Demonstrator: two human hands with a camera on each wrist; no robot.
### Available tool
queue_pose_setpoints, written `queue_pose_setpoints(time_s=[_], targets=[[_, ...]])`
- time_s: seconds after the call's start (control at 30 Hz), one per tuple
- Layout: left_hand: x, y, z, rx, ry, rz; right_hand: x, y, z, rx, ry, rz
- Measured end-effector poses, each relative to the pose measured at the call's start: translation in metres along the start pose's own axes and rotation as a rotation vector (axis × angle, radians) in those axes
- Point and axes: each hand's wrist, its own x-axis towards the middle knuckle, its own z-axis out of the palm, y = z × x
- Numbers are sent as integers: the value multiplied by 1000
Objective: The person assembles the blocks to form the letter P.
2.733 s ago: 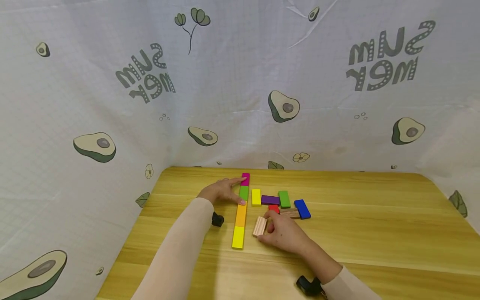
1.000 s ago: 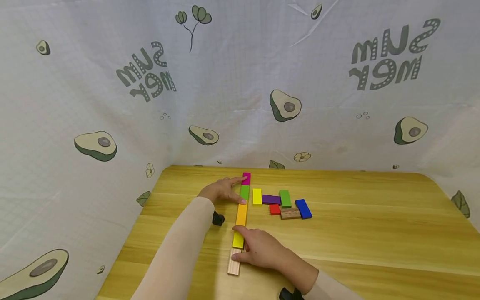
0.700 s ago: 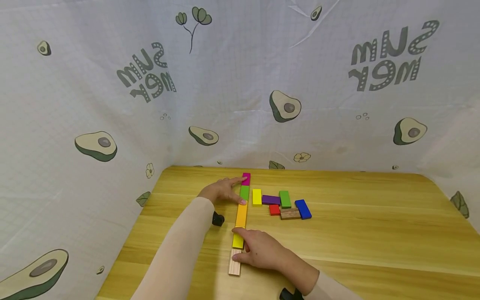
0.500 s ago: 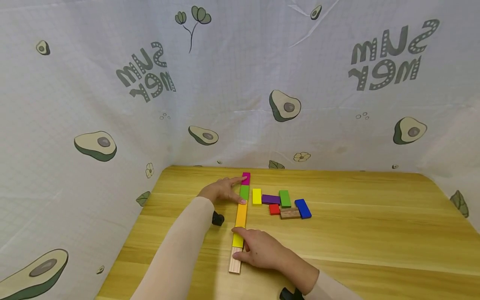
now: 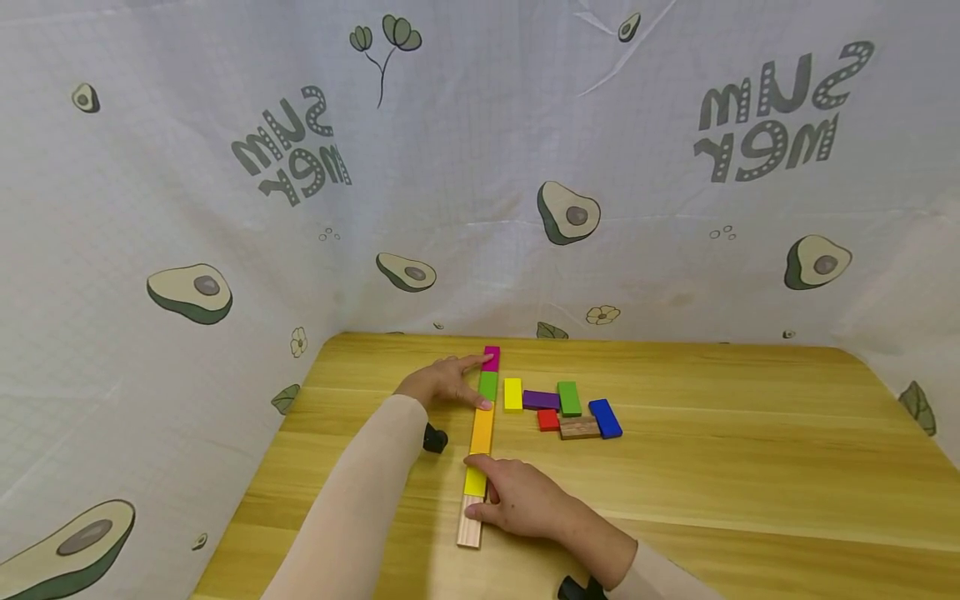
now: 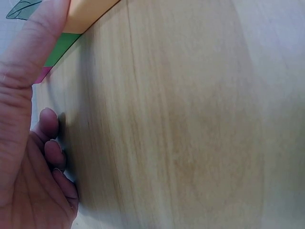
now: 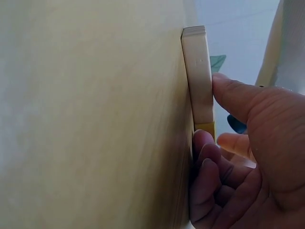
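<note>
Flat wooden blocks form a straight row: magenta block (image 5: 492, 352), green block (image 5: 488, 385), orange block (image 5: 482, 429), yellow block (image 5: 476, 482) and, at the near end, pale striped block (image 5: 470, 533). My left hand (image 5: 448, 380) spans the far part, index fingertip on the magenta block and thumb where green meets orange. At the near part, my right hand (image 5: 528, 498) rests its thumb on the pale block and its index finger around the orange-yellow joint. The right wrist view shows its other fingers curled beside the row, pale block (image 7: 198, 71) under the thumb.
Right of the row lie loose blocks: yellow block (image 5: 513, 395), purple block (image 5: 541, 400), green block (image 5: 569, 398), red block (image 5: 548, 420), brown block (image 5: 579, 427) and blue block (image 5: 605, 418). A printed curtain (image 5: 480, 275) encloses the wooden table (image 5: 712, 467) behind and at the sides.
My right hand has brought the pale block from right of the row to its near end, then nudged it up against the yellow block. My left hand has stayed in place.
</note>
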Motion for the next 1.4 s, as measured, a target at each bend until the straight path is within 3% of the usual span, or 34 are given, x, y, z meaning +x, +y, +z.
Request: queue_pose_setpoints(time_s=[0.47,0.6,0.73,0.87,0.97,1.17,1.4], targets=[[1,-6,1,-3,10,2,-1,10,-10,167,-21,-24],[1,-5,1,4,18,-5,1,15,-19,183,23,-36],[1,-4,1,6,17,-16,7,22,-30,101,174,2],[0,-4,1,8,13,-13,16,32,-43,-71,347,42],[0,-3,0,15,10,-10,25,42,-52,-208,418,50],[0,-3,-1,13,-1,5,37,62,-63,-354,397,77],[2,-4,-1,-9,-8,13,42,71,-70,-351,312,42]])
